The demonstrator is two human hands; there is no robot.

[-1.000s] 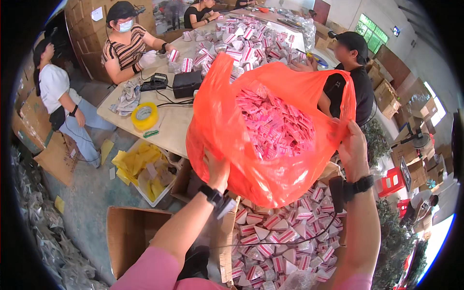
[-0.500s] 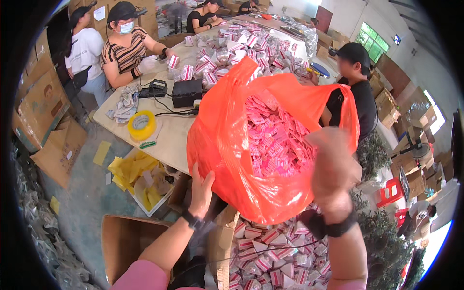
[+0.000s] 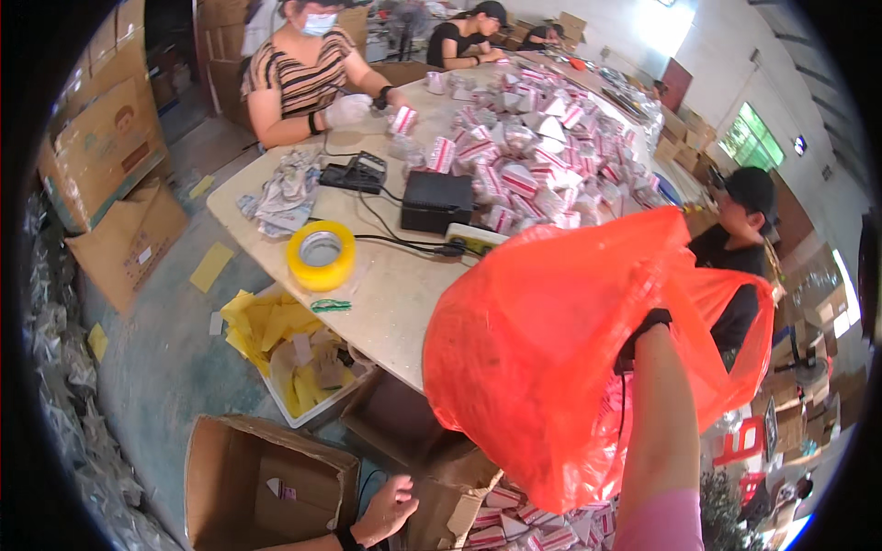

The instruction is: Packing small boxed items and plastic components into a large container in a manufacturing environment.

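My right arm is raised and holds up a big orange plastic bag over the table corner. My right hand is mostly buried in the bag's folds; only the wrist with a black watch shows. Red-and-white packets show faintly through the plastic near its right side. Below the bag stands an open cardboard box with several of the same packets in it. My left hand is low at that box's left flap, fingers apart, holding nothing.
A beige table carries a yellow tape roll, a black device with cables and a heap of packets. Three people sit around it. On the floor are an empty cardboard box and a white tray of yellow paper.
My left hand let go of the bag and dropped to the box flap. My right arm lifted the bag higher and to the right. The view swung left over the table.
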